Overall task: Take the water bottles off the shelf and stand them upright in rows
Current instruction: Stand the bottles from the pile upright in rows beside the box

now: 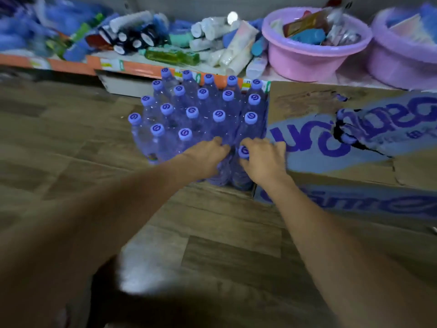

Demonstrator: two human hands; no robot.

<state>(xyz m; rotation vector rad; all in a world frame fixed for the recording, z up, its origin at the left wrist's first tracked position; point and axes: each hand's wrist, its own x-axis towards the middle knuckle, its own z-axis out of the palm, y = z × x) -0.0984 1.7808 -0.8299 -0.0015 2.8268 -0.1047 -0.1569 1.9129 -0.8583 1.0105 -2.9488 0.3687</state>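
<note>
- Wood-plank floor (71,143): brown boards, lit dimly; carries the bottle block and the box.
- Shelf (78,65): low, orange-edged, behind the block; crowded with blurred packets, rolls and tubes. No water bottles can be made out on it.
- Cardboard box (350,147): flattened top with blue print, torn in places; lies just right of the block, touching or nearly touching it.
- Pink basin (314,60) and purple basin (402,62): on the shelf at right, both filled with mixed goods.
- Water bottles (189,110): clear with purple caps, upright on the floor in close diagonal rows, about twenty visible; block runs from the shelf edge toward the person.
- Left hand (208,155): at the near row, fingers curled over a bottle top; grip appears to be grasping that bottle, cap hidden.
- Right hand (262,155): grip grasping the nearest bottle (243,152) at its neck, cap showing between the fingers; bottle stands at the near right corner against the box.
- Risk, judged: both bottles are being seated in tight gaps; a nudge sideways could tip neighbours in a chain.
- Risk, judged: the box edge could catch the corner bottle and leave it leaning.
</note>
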